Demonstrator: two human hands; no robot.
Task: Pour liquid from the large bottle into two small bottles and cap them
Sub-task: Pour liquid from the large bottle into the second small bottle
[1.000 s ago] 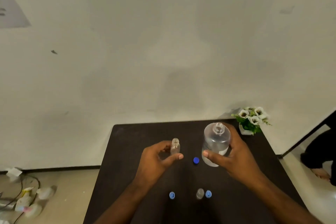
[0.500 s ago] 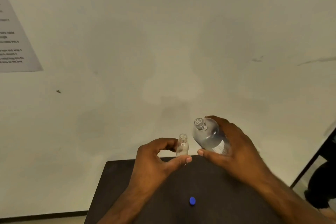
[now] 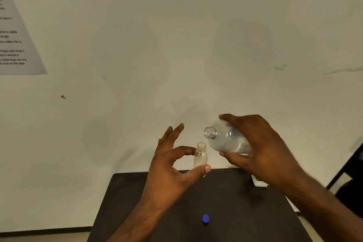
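Above the tabletop's far edge, an uncapped small bottle is pinched upright by the left hand. The large bottle, tilted toward it, is gripped by the right hand. A blue cap lies mid-tabletop.

Looked like some plain office or workroom: bare off-white wall, printed instruction sheet taped up, small dark desk.

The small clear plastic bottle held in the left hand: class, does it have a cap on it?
No: the small clear plastic bottle shows an open threaded neck, and a blue cap lies on the dark table.
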